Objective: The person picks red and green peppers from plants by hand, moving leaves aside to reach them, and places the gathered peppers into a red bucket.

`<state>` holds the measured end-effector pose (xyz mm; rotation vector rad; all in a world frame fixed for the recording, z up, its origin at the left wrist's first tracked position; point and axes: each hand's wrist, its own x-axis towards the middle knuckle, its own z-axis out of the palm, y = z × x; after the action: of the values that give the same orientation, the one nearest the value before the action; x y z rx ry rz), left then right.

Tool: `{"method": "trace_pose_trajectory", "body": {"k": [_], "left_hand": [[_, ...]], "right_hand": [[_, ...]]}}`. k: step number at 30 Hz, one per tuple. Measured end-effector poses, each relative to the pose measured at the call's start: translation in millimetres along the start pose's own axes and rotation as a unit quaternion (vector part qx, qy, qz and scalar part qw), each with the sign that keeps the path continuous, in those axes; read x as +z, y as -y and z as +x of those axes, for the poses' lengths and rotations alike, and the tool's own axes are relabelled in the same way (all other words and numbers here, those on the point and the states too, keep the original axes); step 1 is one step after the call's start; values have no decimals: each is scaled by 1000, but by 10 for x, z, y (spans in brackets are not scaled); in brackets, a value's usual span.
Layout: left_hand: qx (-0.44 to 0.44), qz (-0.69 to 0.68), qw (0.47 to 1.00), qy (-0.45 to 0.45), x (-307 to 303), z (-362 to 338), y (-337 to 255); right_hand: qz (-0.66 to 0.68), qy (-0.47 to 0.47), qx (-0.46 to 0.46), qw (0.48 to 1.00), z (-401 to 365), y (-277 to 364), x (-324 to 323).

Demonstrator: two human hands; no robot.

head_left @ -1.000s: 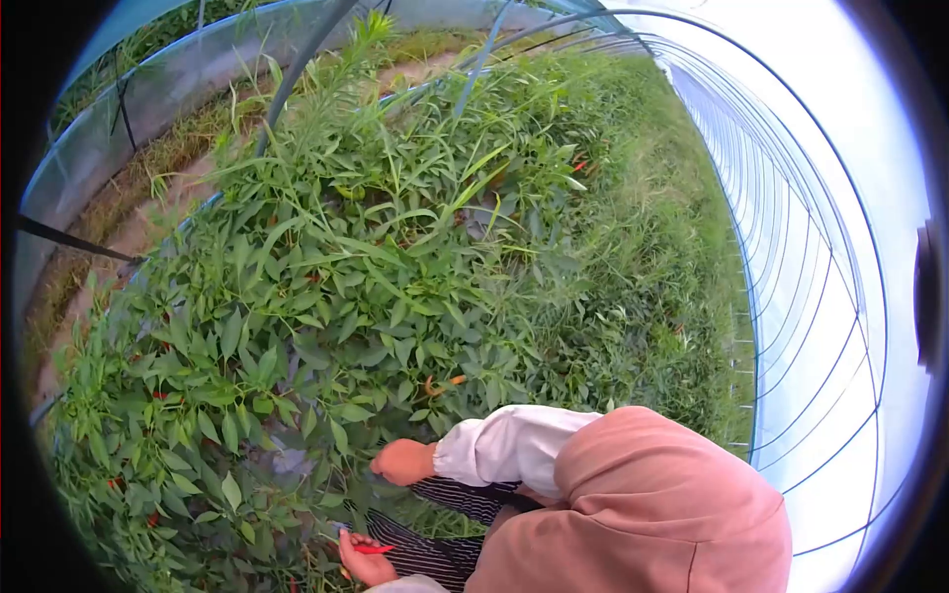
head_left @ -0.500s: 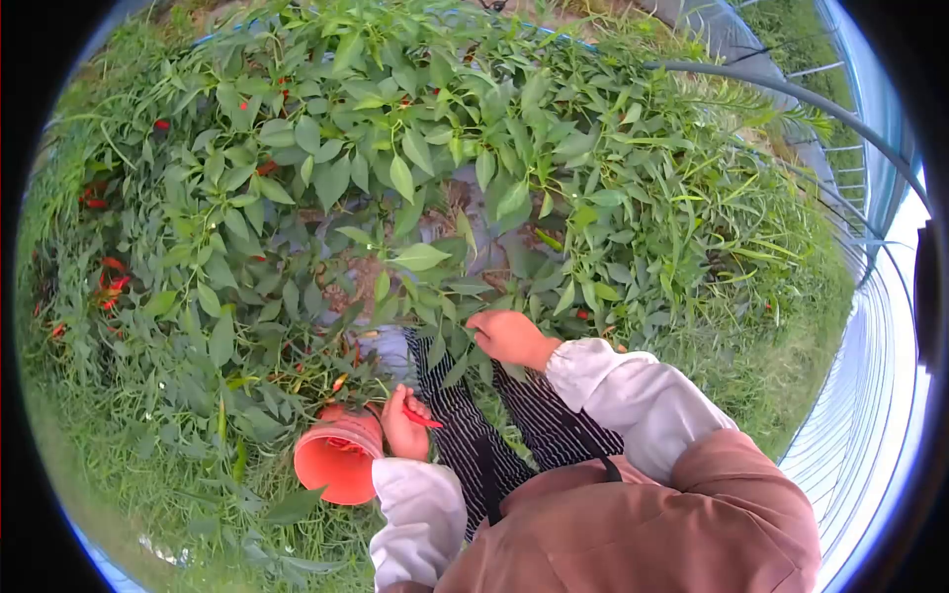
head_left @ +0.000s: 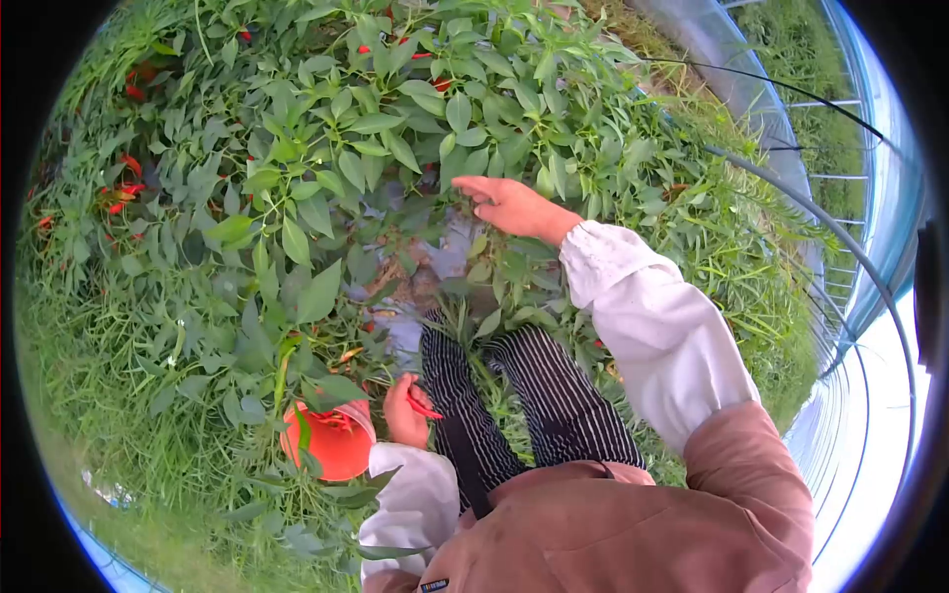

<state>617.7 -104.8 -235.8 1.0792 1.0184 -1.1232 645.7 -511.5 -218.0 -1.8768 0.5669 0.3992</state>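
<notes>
Closed around a red chili pepper (head_left: 425, 409), my left hand (head_left: 403, 413) is beside a red bucket (head_left: 343, 457) with several red peppers lying inside. My right hand (head_left: 509, 206) reaches out over the pepper plants (head_left: 376, 128), its fingers apart and nothing visible in them. Green leaves are right by its fingertips. Leaves also hang over part of the bucket.
More red peppers (head_left: 129, 188) hang among the foliage at the left and top. Grass (head_left: 109, 415) covers the lower left. A curved pipe (head_left: 811, 208) and plastic sheeting (head_left: 820, 435) stand at the right. Striped trousers (head_left: 563, 395) show below.
My right hand has moved up and away from my body, and its fingers have opened. My left hand still holds the red pepper near the bucket. The view has shifted.
</notes>
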Motion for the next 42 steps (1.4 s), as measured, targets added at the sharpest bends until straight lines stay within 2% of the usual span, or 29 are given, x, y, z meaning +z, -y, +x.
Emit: {"method": "trace_pose_trajectory", "body": {"k": [2,6,8,12,14,15,16,17,18,20,22,24,26,27,28,29,30,31,32,33,34,35,36,38,40,41,42], "left_hand": [[-1,-9,1000,-2,24,39,-16],[-20,-27,999,-22,131,37,5],[-18,-36,999,-9,132,102,36],[-16,-34,999,-20,247,161,15],[-4,-35,999,-33,343,177,-34],[-1,-43,998,-37,426,210,-53],[14,-40,998,-36,510,223,-80],[23,-33,999,-36,591,219,-76],[15,-32,999,-40,747,197,-87],[146,65,987,-15,1307,226,-186],[161,176,971,16,2014,195,-378],[345,274,890,115,2685,317,-471],[503,414,735,189,3371,324,-766],[525,476,677,198,3655,392,-847],[543,535,614,206,3867,511,-895],[540,534,618,204,3990,709,-898],[528,638,536,165,4060,928,-876],[506,730,443,123,4076,1094,-846],[447,804,383,86,4030,1212,-838],[428,796,422,65,3926,1310,-806],[407,788,460,46,3818,1381,-783],[448,757,473,50,3705,1453,-765],[444,759,474,48,3645,1489,-741],[460,753,468,50,3514,1518,-694],[455,757,466,47,3435,1526,-688],[475,749,459,55,3387,1532,-679],[495,739,452,63,3351,1529,-656]], "right_hand": [[64,-3,56,996,281,-44,-295],[262,-228,52,936,455,-264,-1151],[318,-308,102,891,409,-278,-1377],[291,-283,136,904,492,-606,-1546],[140,-280,144,939,613,-842,-1534],[29,-298,84,951,676,-1104,-1483],[28,-292,81,953,714,-958,-1415],[-129,-265,97,951,656,-859,-1280],[-282,-230,115,924,537,-755,-1105],[-374,-175,62,909,391,-790,-807],[-349,-174,-19,920,238,-630,-518],[-323,-172,-20,930,186,-663,-234],[-296,-63,-45,952,172,-551,-123],[-298,-58,-45,952,185,-671,43],[-224,-128,-82,963,194,-848,251],[-147,-197,-117,962,151,-1041,370],[175,-127,-54,975,91,-1072,345],[77,-67,-70,992,59,-1028,217],[-21,-5,-88,996,75,-916,59],[-4,-16,-84,996,137,-833,-23],[25,79,4,997,198,-759,-192],[16,103,22,994,235,-767,-339],[8,127,39,991,274,-789,-481],[160,63,151,973,367,-784,-811],[331,-68,227,913,561,-847,-1104],[330,-66,228,914,674,-966,-1234],[338,-81,283,894,793,-1117,-1342]]}}
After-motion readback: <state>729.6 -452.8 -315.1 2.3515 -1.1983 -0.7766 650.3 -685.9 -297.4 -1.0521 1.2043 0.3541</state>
